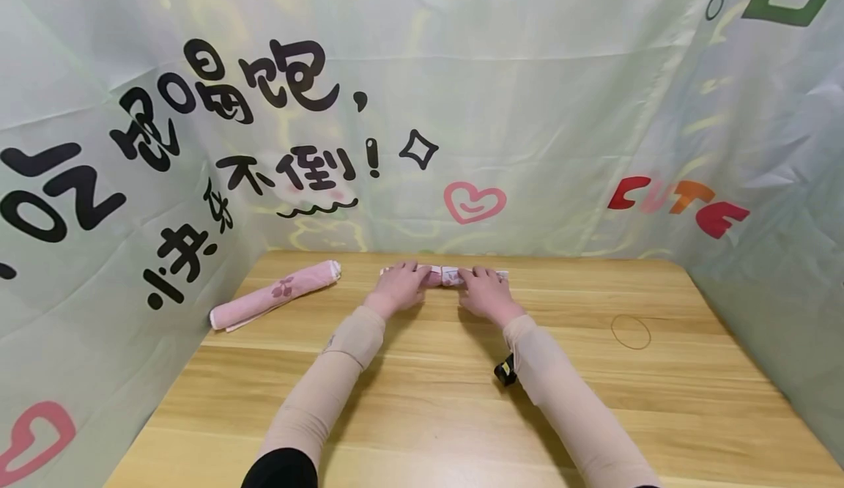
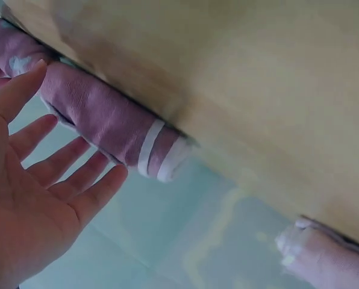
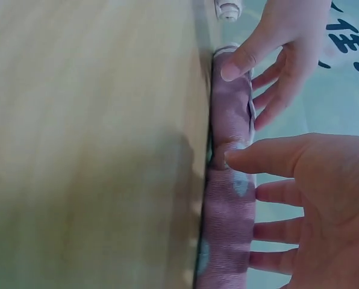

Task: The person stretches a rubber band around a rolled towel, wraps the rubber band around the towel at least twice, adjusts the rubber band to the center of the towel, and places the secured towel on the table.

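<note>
Right wrist, both thumbs (image 3: 270,155), seemingly touching roll (image 3: 229,211)

Arms (image 1: 570,400) extended forward; left grip (image 1: 398,288) near right grip (image 1: 488,295); fingers (image 3: 279,231) spread, fairly straight.

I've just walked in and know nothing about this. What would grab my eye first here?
Probably the bold black Chinese lettering across the left part of the pale fabric backdrop. Next, the person's left hand and right hand, side by side on a rolled pink towel near the far edge of the wooden table. A second towel roll, with a darker flower, lies at the table's far left.
</note>
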Available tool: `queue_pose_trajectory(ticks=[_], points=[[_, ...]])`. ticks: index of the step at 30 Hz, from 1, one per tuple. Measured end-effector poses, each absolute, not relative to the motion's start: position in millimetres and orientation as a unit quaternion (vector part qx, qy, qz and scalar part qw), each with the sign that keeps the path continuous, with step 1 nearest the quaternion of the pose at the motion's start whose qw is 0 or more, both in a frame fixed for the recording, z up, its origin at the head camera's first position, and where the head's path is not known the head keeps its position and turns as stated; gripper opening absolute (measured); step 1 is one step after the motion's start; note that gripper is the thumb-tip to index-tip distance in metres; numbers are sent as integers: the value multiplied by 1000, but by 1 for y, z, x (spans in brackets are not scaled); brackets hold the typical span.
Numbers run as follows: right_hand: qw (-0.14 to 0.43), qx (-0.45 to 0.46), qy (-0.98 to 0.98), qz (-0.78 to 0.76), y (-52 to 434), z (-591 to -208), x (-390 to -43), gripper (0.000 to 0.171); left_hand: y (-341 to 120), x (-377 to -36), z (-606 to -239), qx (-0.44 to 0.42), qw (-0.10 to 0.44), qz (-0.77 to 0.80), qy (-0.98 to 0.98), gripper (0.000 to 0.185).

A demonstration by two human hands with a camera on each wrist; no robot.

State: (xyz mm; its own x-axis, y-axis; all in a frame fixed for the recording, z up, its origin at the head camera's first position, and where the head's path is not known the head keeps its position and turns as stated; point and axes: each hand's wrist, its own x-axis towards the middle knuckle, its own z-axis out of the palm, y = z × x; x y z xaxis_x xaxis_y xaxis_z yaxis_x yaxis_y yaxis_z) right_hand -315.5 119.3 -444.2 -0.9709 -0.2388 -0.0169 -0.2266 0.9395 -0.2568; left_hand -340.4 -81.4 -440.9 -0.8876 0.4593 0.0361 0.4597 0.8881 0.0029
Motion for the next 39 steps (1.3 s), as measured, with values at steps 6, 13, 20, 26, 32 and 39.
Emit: queue_pose_trajectory(ticks=[6, 13, 20, 26, 32, 39], points=[[36, -112, 983, -140, 121, -452, -314, 71, -82, -335, -444, -234, -17, -20, -972, 63], [35, -118, 981, -147, 122, -458, -312, 71, -81, -333, -446, -226, -33, -24, -973, 67], [31, -115, 980, -160, 125, -458, -308, 70, -81, -327, -442, -218, -56, -63, -972, 71], [23, -119, 979, -163, 128, -457, -303, 68, -87, -321, -438, -217, -54, -92, -970, 70], [11, -126, 977, -172, 132, -455, -296, 69, -95, -314, -433, -213, -27, -115, -970, 68], [-18, -144, 974, -176, 141, -452, -284, 69, -105, -300, -422, -206, -5, -128, -970, 64]])
